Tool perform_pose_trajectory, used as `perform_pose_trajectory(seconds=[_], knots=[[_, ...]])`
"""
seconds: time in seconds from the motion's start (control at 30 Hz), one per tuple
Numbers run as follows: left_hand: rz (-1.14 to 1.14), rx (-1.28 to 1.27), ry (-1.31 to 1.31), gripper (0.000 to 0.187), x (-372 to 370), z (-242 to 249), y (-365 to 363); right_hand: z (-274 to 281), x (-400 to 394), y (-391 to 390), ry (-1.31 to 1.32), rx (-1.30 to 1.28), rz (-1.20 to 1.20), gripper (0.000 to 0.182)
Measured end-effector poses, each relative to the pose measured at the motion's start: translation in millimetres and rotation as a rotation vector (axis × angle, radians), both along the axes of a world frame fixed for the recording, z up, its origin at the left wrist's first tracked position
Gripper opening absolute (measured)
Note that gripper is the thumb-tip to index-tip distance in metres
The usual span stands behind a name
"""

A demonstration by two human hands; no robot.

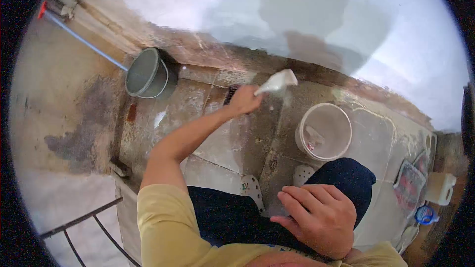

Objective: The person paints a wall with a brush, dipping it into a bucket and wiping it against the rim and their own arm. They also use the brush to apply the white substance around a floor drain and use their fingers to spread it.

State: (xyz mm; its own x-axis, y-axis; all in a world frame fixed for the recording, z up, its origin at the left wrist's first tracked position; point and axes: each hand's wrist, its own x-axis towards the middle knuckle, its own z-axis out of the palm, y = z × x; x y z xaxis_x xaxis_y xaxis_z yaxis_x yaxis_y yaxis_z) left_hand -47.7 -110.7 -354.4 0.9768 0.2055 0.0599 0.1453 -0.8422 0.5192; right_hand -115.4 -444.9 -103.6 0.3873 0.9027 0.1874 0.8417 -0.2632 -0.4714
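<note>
My left hand (246, 100) is stretched out over the tiled floor, its fingers wrapped round the handle of a white scoop-like tool (279, 82). The tool's pale, wide end points right, towards the base of the wall. A dark object (230, 95), partly hidden, lies just behind that hand. My right hand (319, 217) rests by my bent knee, its fingers apart and nothing seen in it. To the right of the tool stands a white bucket (324, 132) with something pale and a small red mark inside.
A dark bucket (147, 74) stands at the upper left beside a blue pole (84, 42). Plastic bags (410, 183), a white jug (440, 188) and a blue-lidded container (426, 215) are at the right. A metal railing (81, 221) crosses the lower left; the wall (237, 0) rises ahead.
</note>
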Motion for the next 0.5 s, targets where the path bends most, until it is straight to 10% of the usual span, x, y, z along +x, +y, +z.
perform_pose_trajectory(seconds=[0.5], knots=[[0.378,-0.278,-0.033,0.034,-66.6,38.9,209.2,5.3,-4.7,11.7,-0.043,-0.088,-0.075,0.039]])
